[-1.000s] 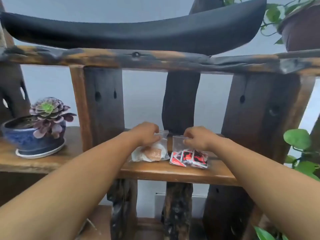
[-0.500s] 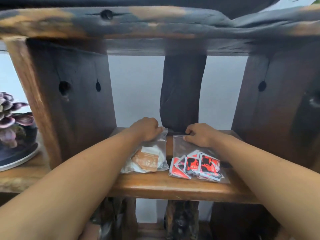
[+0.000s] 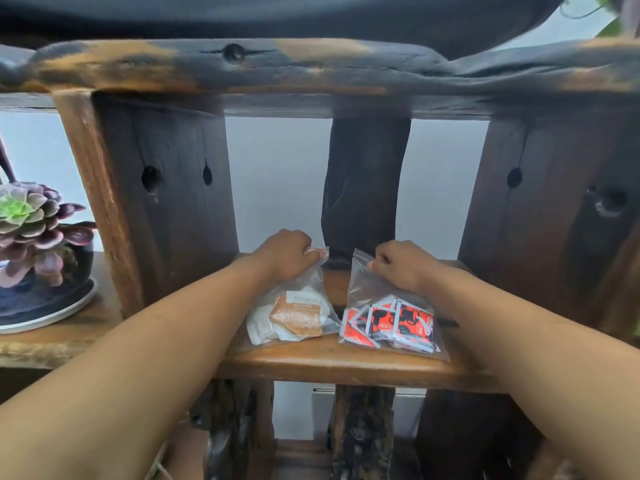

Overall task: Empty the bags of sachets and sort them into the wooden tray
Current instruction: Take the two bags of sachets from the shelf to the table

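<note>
Two clear zip bags lie side by side on a wooden shelf (image 3: 346, 363). The left bag (image 3: 294, 317) holds white and orange-brown sachets. The right bag (image 3: 389, 323) holds several red, black and white sachets. My left hand (image 3: 285, 256) is closed on the top edge of the left bag. My right hand (image 3: 401, 266) grips the top of the right bag. Both bags are lifted a little at their tops while their bottoms rest on the shelf. No wooden tray is in view.
Thick dark wooden posts (image 3: 166, 202) flank the shelf bay, one (image 3: 363, 188) directly behind the bags. A heavy beam (image 3: 311, 67) runs overhead. A succulent in a blue pot (image 3: 38, 251) on a white saucer stands on the shelf at the left.
Both hands have tightened on the bag tops and raised them slightly. The view has pulled back a little, showing more of the succulent.
</note>
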Tool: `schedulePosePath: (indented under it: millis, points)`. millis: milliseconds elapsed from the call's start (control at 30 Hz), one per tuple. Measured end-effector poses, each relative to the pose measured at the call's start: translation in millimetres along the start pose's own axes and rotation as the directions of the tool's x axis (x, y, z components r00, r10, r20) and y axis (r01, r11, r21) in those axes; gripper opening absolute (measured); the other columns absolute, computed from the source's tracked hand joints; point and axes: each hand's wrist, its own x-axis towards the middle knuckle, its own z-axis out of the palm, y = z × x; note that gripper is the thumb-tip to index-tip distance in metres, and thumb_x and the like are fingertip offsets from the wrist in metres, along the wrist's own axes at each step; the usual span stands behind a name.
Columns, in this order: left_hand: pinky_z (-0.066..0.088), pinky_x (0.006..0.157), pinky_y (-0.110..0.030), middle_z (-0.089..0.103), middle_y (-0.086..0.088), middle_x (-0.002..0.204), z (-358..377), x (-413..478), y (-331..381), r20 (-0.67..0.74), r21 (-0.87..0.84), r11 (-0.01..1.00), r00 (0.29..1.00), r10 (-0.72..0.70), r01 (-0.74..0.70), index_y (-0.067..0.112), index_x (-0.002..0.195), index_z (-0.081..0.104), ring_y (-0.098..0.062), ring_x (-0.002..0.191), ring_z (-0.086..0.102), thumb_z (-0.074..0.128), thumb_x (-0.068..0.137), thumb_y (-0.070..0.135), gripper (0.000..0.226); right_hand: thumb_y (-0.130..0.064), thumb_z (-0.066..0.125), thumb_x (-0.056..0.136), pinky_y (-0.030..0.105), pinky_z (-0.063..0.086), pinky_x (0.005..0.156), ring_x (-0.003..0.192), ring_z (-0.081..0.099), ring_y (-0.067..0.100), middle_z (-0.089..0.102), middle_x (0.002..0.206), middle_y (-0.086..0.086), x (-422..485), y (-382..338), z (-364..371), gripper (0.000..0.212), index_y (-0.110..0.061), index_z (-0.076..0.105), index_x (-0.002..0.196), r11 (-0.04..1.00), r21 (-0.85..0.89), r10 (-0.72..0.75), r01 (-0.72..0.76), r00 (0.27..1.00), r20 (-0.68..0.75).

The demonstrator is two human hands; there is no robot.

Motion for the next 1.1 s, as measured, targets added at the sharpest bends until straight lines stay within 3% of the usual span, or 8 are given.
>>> schedulePosePath:
  millis: [200,433,600,733,867,1000,1100]
  points:
    - [0.031,0.054,-0.027,0.051,-0.002,0.065,-41.4,-31.9,18.9,-0.04,-0.042,0.999,0.999,-0.017,0.015,0.019,0.061,0.045,-0.019,0.063,0.051,0.05,0.098,0.04,0.043,-0.026,0.047,0.098,0.032,0.035,0.055,0.071,0.056,0.026,0.061,0.08,0.011,-34.3,-28.3,-36.3,0.029,-0.009,0.054,0.076,0.999,0.033,-0.027,0.031,0.993,-0.113]
    - [0.026,0.051,-0.027,0.048,-0.001,0.064,-96.4,-79.6,51.6,-0.124,-0.038,0.999,0.992,0.019,-0.024,0.017,0.061,0.042,-0.021,0.063,0.048,0.049,0.1,0.034,0.043,-0.024,0.041,0.102,0.039,0.043,0.07,0.088,0.059,0.037,0.066,0.095,0.018,-78.8,-62.8,-76.0,0.028,-0.004,0.055,0.087,0.994,-0.032,-0.105,0.1,0.969,-0.225]
    - [0.03,0.057,-0.032,0.052,-0.004,0.07,-119.4,-115.2,69.1,-0.141,-0.004,0.996,0.986,0.088,-0.089,0.014,0.065,0.045,-0.025,0.068,0.05,0.047,0.102,0.035,0.042,-0.026,0.038,0.105,0.038,0.038,0.066,0.081,0.057,0.036,0.066,0.091,0.017,-119.5,-84.2,-86.3,0.028,-0.01,0.049,0.084,0.988,-0.053,-0.152,0.143,0.931,-0.332]
    - [0.026,0.051,-0.026,0.048,0.002,0.067,-130.1,-145.4,69.0,-0.192,0.023,0.997,0.978,0.079,-0.076,0.023,0.064,0.039,-0.015,0.062,0.045,0.044,0.103,0.038,0.042,-0.027,0.042,0.1,0.037,0.034,0.061,0.078,0.056,0.036,0.066,0.084,0.016,-143.4,-101.0,-93.3,0.032,-0.016,0.045,0.07,0.987,-0.087,-0.159,0.138,0.931,-0.327]
    - [0.034,0.057,-0.027,0.052,0.003,0.07,-139.6,-174.2,58.4,-0.174,0.029,0.997,0.982,0.075,-0.071,0.024,0.07,0.044,-0.012,0.063,0.05,0.043,0.103,0.041,0.037,-0.033,0.048,0.096,0.032,0.03,0.05,0.064,0.054,0.028,0.055,0.062,0.004,-161.9,-122.1,-90.2,0.04,-0.019,0.043,0.059,0.983,-0.076,-0.185,0.169,0.936,-0.299]
    - [0.032,0.055,-0.032,0.052,0.002,0.07,-144.4,-208.0,38.0,-0.076,0.075,0.997,0.997,0.032,-0.027,0.022,0.07,0.045,-0.02,0.066,0.053,0.039,0.104,0.042,0.039,-0.039,0.048,0.101,0.023,0.03,0.051,0.059,0.053,0.011,0.055,0.063,-0.002,-174.6,-142.3,-75.2,0.042,-0.023,0.048,0.062,0.968,-0.034,-0.25,0.249,0.937,-0.245]
    - [0.035,0.06,-0.035,0.054,0.0,0.073,-143.2,-242.7,21.9,-0.063,0.112,0.992,0.997,-0.052,0.059,0.02,0.075,0.048,-0.025,0.073,0.056,0.039,0.104,0.042,0.037,-0.042,0.047,0.101,0.024,0.043,0.057,0.064,0.059,0.011,0.061,0.069,-0.002,-180.2,-159.1,-57.4,0.038,-0.02,0.063,0.075,0.943,-0.003,-0.328,0.334,0.923,-0.201]
